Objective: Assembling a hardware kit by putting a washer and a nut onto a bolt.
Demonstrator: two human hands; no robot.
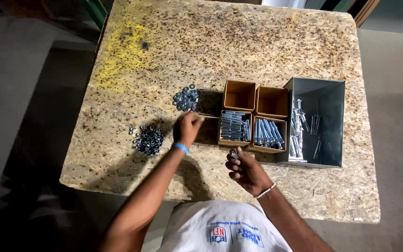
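Note:
My left hand [187, 127] reaches forward with its fingers pinched together, just below a pile of flat metal washers [186, 98]; a small shiny piece shows at the fingertips. A heap of dark metal nuts [149, 139] lies to the left of that hand. My right hand [244, 169] is curled near the table's front edge and holds a small metal bolt [233, 153] upright in its fingers. Just beyond it stand two small cardboard boxes of bolts [234, 127] [267, 132].
Two empty cardboard boxes [239, 94] [272, 101] stand behind the filled ones. A grey metal bin [325, 93] with loose bolts is at the right. All rest on a chipboard table [220, 46] with a yellow stain at the far left.

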